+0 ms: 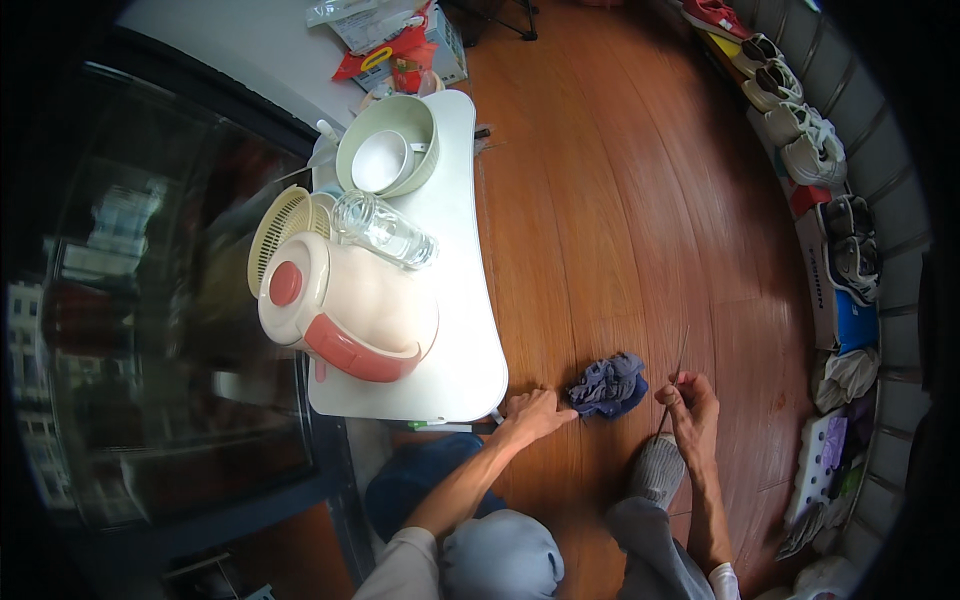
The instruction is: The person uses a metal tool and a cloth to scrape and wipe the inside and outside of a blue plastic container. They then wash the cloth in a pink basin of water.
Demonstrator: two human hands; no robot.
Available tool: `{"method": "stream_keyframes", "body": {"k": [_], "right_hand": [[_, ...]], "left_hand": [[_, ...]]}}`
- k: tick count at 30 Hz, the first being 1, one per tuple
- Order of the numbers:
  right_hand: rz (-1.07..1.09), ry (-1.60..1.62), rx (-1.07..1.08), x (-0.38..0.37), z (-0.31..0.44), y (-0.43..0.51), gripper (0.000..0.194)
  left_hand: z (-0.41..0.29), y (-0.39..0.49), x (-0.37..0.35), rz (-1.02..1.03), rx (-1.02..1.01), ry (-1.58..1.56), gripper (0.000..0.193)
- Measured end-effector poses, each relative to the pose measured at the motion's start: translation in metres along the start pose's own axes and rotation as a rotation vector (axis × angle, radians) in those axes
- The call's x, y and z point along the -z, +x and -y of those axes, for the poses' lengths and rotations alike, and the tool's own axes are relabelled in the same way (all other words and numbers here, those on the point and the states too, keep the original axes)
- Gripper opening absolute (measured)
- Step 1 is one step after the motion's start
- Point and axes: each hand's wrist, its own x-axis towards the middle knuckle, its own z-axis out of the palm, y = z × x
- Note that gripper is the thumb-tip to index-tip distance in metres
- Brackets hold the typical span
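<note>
Between the fingers and thumb of my right hand (694,412) is a thin dark rod (683,352), pointing away from me above the toe of a grey ribbed slipper or sock (658,471). My left hand (534,415) reaches low beside the near corner of a small white table (472,360), fingers spread; whether it touches the table's leg I cannot tell. A crumpled dark blue-grey cloth (609,385) lies on the wooden floor between my hands. On the table stand a cream and pink kettle or thermos jug (360,300), a clear glass jar (386,229) and a green basin (424,169) with a white bowl (381,161).
Shoes (814,142) and shoe boxes (825,277) line the railing at right. A glass door (180,300) is at left. Bags and a box (446,45) stand behind the table. A yellowish colander (277,229) leans by the kettle. Something dark blue (420,472) is under the table's near edge.
</note>
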Motion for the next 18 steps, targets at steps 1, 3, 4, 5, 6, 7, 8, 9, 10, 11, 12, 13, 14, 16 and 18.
{"method": "stream_keyframes", "body": {"k": [1,3,4,5,6,7,8,9,10,11,12,13,14,16,18], "right_hand": [[-0.008,-0.086,0.052,0.001,0.009,0.008,0.026],[-0.022,-0.181,0.127,0.002,0.033,0.028,0.026],[-0.026,-0.191,0.15,0.0,0.047,0.039,0.027],[-0.029,-0.212,0.196,-0.003,0.062,0.052,0.027],[-0.037,-0.228,0.227,-0.009,0.078,0.064,0.028],[-0.035,-0.207,0.27,-0.017,0.094,0.077,0.028],[-0.029,-0.197,0.336,-0.026,0.111,0.089,0.028],[-0.019,-0.189,0.402,-0.037,0.129,0.101,0.028],[-0.007,-0.192,0.418,-0.048,0.147,0.112,0.026],[0.036,-0.159,0.466,-0.061,0.166,0.124,0.025],[0.072,-0.15,0.508,-0.076,0.186,0.135,0.024],[0.087,-0.159,0.487,-0.093,0.206,0.146,0.024],[0.15,-0.072,0.591,-0.113,0.225,0.156,0.021],[0.215,0.041,0.646,-0.159,0.263,0.176,0.018],[0.262,0.098,0.722,-0.209,0.3,0.195,0.019]], "left_hand": [[0.007,0.0,-0.002,0.086,-0.015,0.063,0.073],[0.017,0.001,-0.007,0.133,0.018,0.128,0.087],[0.021,0.002,-0.011,0.174,0.068,0.166,0.094],[0.023,0.005,-0.015,0.179,0.079,0.147,0.098],[0.022,0.01,-0.02,0.201,0.122,0.131,0.103],[0.021,0.016,-0.025,0.213,0.158,0.096,0.108],[0.02,0.02,-0.029,0.211,0.164,0.079,0.115],[0.019,0.024,-0.035,0.213,0.196,0.044,0.111],[0.019,0.027,-0.039,0.193,0.188,0.006,0.11],[0.019,0.03,-0.042,0.176,0.18,-0.018,0.109],[0.02,0.032,-0.046,0.162,0.181,-0.039,0.108],[0.021,0.034,-0.047,0.197,0.201,-0.083,0.116],[0.021,0.033,-0.05,0.128,0.173,-0.062,0.108],[0.023,0.032,-0.052,0.051,0.165,-0.101,0.095],[0.024,0.03,-0.052,0.02,0.125,-0.154,0.097]]}}
